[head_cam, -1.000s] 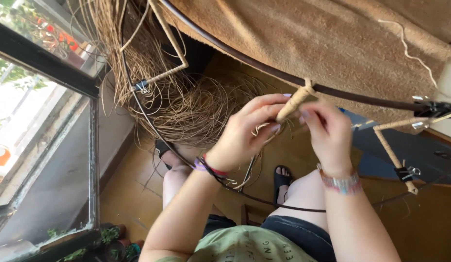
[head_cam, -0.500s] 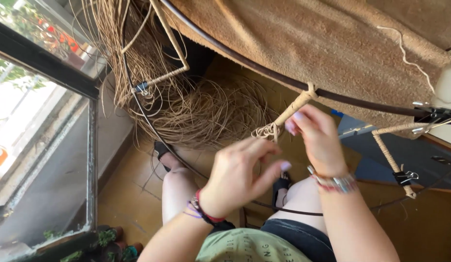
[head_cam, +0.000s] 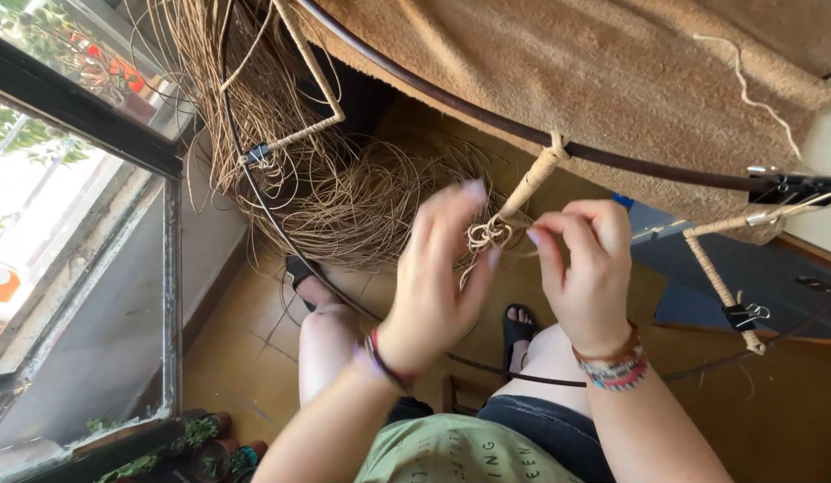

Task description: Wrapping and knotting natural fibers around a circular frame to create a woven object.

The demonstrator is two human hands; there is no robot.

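A big brown woven mat (head_cam: 558,80) lies over one dark metal hoop (head_cam: 648,165), and a large loose pile of rattan strands (head_cam: 362,197) lies on the floor. One cord-wrapped spoke (head_cam: 533,182) hangs from the hoop. At its lower end, the left hand (head_cam: 438,277) and the right hand (head_cam: 590,268) pinch a small cord knot (head_cam: 487,234) with bent fingers; two black binder clips (head_cam: 744,315) sit at the right.

Daylight poured in through the window (head_cam: 75,233) at the left of the frame, blown out to white there. The floor (head_cam: 245,349) sat in warm, dimmer shade. The left hand (head_cam: 438,277) was motion-blurred; the right hand (head_cam: 585,268) looked sharper.
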